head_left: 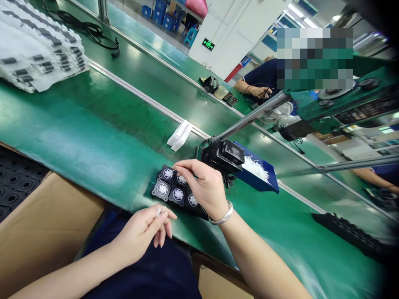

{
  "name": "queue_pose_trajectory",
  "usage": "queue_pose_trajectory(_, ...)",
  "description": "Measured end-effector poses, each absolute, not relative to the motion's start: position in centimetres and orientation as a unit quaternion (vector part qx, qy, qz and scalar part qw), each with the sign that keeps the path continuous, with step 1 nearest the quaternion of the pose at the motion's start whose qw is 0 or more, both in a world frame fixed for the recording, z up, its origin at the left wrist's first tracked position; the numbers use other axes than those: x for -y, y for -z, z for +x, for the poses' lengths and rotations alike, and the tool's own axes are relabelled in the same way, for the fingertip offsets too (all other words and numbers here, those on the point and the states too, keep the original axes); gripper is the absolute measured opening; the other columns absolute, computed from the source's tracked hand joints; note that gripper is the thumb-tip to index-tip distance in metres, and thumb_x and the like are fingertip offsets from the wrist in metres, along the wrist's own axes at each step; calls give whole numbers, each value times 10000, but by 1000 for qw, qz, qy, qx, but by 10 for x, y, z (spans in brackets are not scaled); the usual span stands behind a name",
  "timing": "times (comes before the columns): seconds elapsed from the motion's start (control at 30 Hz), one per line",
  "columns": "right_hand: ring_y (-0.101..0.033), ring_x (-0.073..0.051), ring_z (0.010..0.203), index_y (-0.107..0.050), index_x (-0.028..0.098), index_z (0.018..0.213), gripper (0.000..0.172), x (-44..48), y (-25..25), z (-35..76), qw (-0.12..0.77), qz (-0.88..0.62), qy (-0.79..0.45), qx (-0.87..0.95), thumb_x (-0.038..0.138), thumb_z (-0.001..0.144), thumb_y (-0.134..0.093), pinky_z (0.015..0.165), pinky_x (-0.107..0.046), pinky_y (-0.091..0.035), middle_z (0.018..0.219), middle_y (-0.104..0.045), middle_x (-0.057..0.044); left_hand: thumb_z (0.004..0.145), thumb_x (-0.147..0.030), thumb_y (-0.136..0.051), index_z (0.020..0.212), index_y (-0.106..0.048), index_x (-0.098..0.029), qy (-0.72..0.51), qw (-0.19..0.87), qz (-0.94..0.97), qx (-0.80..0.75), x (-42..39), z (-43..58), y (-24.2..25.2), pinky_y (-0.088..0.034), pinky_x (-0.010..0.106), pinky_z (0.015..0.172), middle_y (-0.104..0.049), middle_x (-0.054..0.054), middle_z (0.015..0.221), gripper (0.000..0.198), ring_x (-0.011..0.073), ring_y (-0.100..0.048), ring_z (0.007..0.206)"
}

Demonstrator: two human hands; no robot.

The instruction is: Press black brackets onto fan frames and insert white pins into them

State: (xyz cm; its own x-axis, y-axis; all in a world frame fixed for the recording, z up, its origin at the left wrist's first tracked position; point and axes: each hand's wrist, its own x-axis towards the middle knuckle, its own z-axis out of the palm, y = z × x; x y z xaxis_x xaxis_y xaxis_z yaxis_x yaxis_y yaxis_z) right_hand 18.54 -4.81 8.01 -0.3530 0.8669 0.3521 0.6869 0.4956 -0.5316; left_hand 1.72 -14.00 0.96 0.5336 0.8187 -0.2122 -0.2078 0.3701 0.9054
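A block of several black square fan-like parts (170,194) with white swirl-shaped centres lies at the near edge of the green bench. Over its upper side, my right hand (204,182) wears a silver bangle and pinches thumb and forefinger together at a far-corner part. What those fingertips hold is too small to make out, and the hand covers the block's right end. Just in front of the block, my left hand (146,228) pinches a small white piece (160,211) between thumb and forefinger, its other fingers loosely curled.
Beyond my right hand stand a black device (222,155) and a blue bin (271,182) of thin white pieces. A white box (180,135) sits behind the block. White padded sheets (40,50) are stacked at left, cardboard boxes (52,211) below. A co-worker's hand (260,91) is across the bench.
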Motion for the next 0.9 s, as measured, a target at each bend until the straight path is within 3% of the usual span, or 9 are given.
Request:
queue_pose_trajectory(0.37, -663, -126, 764, -665, 190, 903, 37, 43, -74, 185, 297, -474, -150, 815, 174, 930, -646, 720, -225, -505, 849, -713, 17, 999, -521, -386, 1023, -580, -124, -336, 757, 445, -340, 139, 16, -5, -454, 217, 509, -607, 32, 765, 443, 94, -550, 549)
queue_pose_trajectory(0.43, -631, -135, 725, -638, 180, 846, 93, 40, -73, 186, 273, -465, -147, 829, 215, 931, -652, 682, -245, -484, 794, -684, 7, 999, -521, -386, 1024, -577, -124, -336, 758, 444, -340, 139, 16, -5, -451, 214, 506, -606, 30, 763, 441, 92, -549, 547)
queue_pose_trajectory(0.57, -577, -172, 754, -595, 162, 917, 222, 38, -86, 190, 292, -450, -45, 843, 371, 916, -671, 698, -301, -469, 849, -627, -52, 998, -522, -386, 1030, -577, -126, -336, 757, 445, -342, 139, 16, -5, -450, 214, 502, -605, 28, 766, 441, 92, -549, 547)
queue_pose_trajectory(0.63, -572, -173, 783, -584, 168, 966, 198, 44, -100, 191, 333, -461, -7, 822, 350, 932, -653, 723, -308, -476, 896, -612, -64, 1002, -509, -387, 1031, -579, -127, -337, 754, 447, -343, 139, 15, -7, -453, 215, 509, -608, 30, 775, 428, 93, -552, 553)
queue_pose_trajectory(0.73, -591, -174, 870, -610, 179, 963, 112, 60, -112, 189, 304, -435, -96, 842, 282, 937, -646, 782, -299, -501, 937, -612, -64, 1010, -482, -380, 1007, -575, -128, -344, 748, 454, -340, 137, 12, -10, -458, 216, 517, -607, 29, 772, 404, 92, -551, 552)
queue_pose_trajectory(0.8, -602, -175, 959, -629, 178, 1048, 167, 74, -111, 186, 240, -388, -212, 864, 276, 920, -670, 839, -292, -519, 1033, -618, -78, 1017, -465, -368, 942, -569, -127, -349, 735, 474, -335, 135, 11, -12, -467, 218, 533, -601, 30, 757, 401, 91, -549, 555)
queue_pose_trajectory(0.9, -611, -144, 952, -641, 178, 1050, 118, 89, -101, 181, 214, -358, -316, 852, 201, 935, -640, 838, -261, -528, 1050, -617, -67, 1025, -438, -354, 844, -557, -127, -353, 706, 520, -327, 134, 9, -13, -477, 219, 564, -577, 24, 698, 413, 93, -541, 562)
